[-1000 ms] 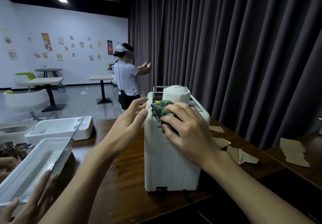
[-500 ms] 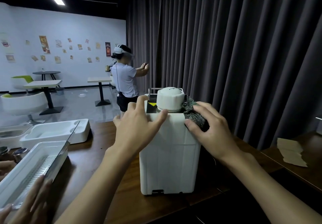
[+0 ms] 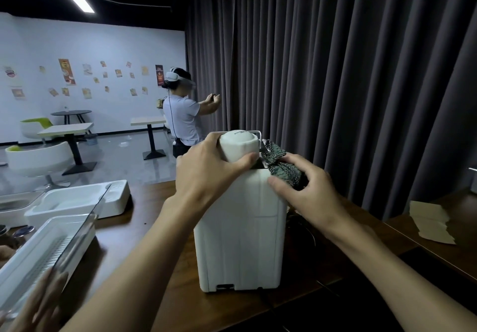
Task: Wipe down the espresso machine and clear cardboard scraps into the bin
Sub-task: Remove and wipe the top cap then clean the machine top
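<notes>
The white espresso machine (image 3: 242,238) stands on the dark wooden table (image 3: 144,231), its back panel facing me. My left hand (image 3: 206,171) grips the round white cap (image 3: 240,145) on top of the machine, thumb curled round its front. My right hand (image 3: 302,192) holds a dark green patterned cloth (image 3: 280,167) bunched against the machine's top right edge. Torn cardboard scraps (image 3: 431,222) lie on the table at the far right.
White plastic trays (image 3: 77,200) and a tray with a clear lid (image 3: 49,251) sit on the left, with another person's hand (image 3: 38,306) at its near end. A dark curtain hangs behind. A person in a headset (image 3: 183,114) stands further back among café tables.
My left hand moved from the machine's side up onto the white cap and gripped it. My right hand slid the cloth from the top's left to its right edge.
</notes>
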Demonstrator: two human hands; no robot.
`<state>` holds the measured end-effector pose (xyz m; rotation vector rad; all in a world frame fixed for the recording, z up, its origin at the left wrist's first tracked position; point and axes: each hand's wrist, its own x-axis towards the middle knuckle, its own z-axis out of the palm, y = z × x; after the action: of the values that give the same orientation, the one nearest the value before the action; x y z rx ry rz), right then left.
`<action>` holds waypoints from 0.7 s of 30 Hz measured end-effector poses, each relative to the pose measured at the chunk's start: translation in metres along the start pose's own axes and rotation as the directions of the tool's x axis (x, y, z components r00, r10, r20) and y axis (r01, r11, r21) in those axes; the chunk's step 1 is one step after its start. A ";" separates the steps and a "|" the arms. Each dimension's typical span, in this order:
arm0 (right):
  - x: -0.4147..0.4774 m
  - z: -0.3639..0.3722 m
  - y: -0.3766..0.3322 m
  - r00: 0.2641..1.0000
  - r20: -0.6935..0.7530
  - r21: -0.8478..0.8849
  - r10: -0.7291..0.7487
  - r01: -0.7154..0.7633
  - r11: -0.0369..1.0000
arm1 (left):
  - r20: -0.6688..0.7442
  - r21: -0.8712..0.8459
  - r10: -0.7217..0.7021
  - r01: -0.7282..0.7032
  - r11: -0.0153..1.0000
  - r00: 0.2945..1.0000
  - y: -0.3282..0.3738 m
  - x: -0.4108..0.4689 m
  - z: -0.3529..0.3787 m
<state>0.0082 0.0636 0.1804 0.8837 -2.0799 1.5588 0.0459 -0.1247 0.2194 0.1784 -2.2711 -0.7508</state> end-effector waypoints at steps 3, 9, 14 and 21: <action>-0.004 0.007 -0.008 0.999 -0.015 -0.145 -0.036 0.033 0.989 | 0.021 -0.015 0.038 -0.038 0.999 0.999 -0.013 0.007 -0.006; -0.013 0.025 -0.021 0.982 0.063 -0.182 -0.176 0.185 0.966 | 0.130 -0.046 0.076 -0.070 0.996 0.989 -0.044 0.022 -0.027; -0.003 0.008 -0.007 0.998 -0.015 -0.001 -0.063 0.063 0.998 | 0.103 0.198 0.026 -0.046 0.979 0.994 -0.005 0.009 -0.015; 0.024 0.001 0.020 0.999 -0.036 0.009 0.022 -0.021 1.000 | -0.115 0.005 -0.114 0.115 0.993 0.987 -0.004 0.004 0.005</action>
<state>-0.0226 0.0600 0.1818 0.8329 -2.0658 1.5843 0.0395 -0.1266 0.2168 0.3512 -2.1706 -0.7673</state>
